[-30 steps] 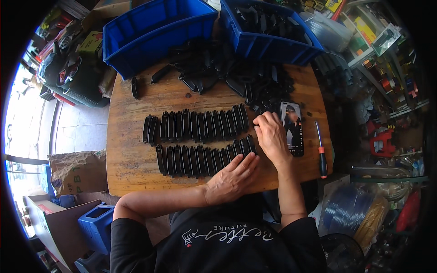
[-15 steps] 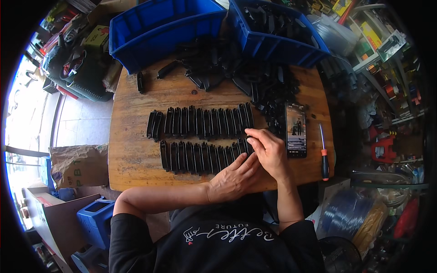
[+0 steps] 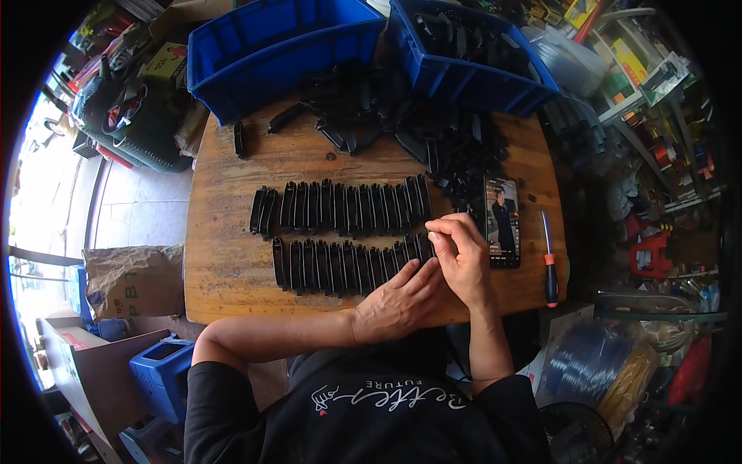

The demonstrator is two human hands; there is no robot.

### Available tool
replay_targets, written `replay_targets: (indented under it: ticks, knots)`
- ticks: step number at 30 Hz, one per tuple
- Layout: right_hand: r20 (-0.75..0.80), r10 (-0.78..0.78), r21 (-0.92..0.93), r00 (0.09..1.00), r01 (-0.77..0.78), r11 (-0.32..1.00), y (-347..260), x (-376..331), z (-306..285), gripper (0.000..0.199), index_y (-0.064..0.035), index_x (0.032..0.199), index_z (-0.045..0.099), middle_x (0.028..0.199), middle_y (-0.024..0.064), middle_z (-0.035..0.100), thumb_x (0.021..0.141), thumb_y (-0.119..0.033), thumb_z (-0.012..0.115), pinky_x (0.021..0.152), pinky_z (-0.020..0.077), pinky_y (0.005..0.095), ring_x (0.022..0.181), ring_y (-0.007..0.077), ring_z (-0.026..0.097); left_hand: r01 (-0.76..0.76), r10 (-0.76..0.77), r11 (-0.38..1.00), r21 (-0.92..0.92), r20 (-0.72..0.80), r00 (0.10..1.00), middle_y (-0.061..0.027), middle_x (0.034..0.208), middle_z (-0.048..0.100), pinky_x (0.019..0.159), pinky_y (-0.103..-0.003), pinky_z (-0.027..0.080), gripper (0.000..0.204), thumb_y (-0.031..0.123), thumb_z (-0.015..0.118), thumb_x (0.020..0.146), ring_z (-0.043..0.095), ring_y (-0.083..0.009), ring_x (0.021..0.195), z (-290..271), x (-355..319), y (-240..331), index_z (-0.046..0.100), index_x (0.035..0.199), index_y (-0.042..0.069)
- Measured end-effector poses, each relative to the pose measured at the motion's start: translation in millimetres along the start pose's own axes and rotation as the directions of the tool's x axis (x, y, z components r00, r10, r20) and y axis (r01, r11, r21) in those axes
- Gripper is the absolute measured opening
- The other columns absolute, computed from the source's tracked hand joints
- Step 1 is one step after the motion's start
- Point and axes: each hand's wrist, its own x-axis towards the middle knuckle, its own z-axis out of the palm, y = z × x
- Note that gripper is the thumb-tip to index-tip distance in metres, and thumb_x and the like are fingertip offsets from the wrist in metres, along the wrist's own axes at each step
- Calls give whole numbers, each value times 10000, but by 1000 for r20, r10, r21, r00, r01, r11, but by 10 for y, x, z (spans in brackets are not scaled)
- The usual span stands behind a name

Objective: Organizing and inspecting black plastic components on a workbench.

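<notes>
Two rows of black plastic parts lie side by side on the wooden table (image 3: 224,263): an upper row (image 3: 340,207) and a lower row (image 3: 340,267). My left hand (image 3: 398,301) rests flat with fingers spread at the right end of the lower row. My right hand (image 3: 462,255) sits just right of it, fingers curled and pinched at the end of the lower row; whether a part is between the fingertips is hidden. A loose heap of the same black parts (image 3: 417,127) lies at the far side of the table.
Two blue bins stand at the back: one (image 3: 270,46) on the left, one (image 3: 464,54) holding black parts on the right. A phone (image 3: 502,220) with a lit screen and a red-handled screwdriver (image 3: 549,259) lie right of my hands. Cardboard boxes and a blue stool are at the lower left.
My right hand has come down from beside the phone to the right end of the lower row. My left hand stays put at that row's end.
</notes>
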Motion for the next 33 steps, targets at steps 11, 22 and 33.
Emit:
replay_targets:
  ticks: [11, 22, 33]
  knots:
    - [-21, -183, -47, 983, 182, 982, 45, 48, 31, 129, -14, 1009, 621, 931, 106, 610, 894, 24, 574, 655, 497, 298, 790, 223, 614, -3, 4, 1000, -19, 26, 1000, -187, 1355, 471, 1106, -505, 287, 505, 349, 517, 856, 355, -354, 1349, -12, 10, -1, 559, 1239, 22]
    - [70, -148, -73, 986, 153, 985, 54, -22, 59, 205, -18, 959, 666, 836, 93, 650, 768, 16, 733, 604, 512, 299, 717, 219, 642, -6, 6, 999, -41, 19, 1000, -184, 1296, 498, 1100, -512, 296, 452, 330, 519, 856, 380, -371, 1318, 19, -3, -5, 579, 1183, 24]
    - [222, -252, -280, 942, 309, 909, 25, -8, 54, 211, 1, 937, 658, 852, 69, 586, 729, 29, 679, 704, 491, 334, 808, 238, 557, -12, 13, 1000, -26, 34, 999, -157, 1292, 509, 1123, -519, 259, 443, 337, 519, 846, 415, -327, 1295, 18, -4, -12, 583, 1180, 53]
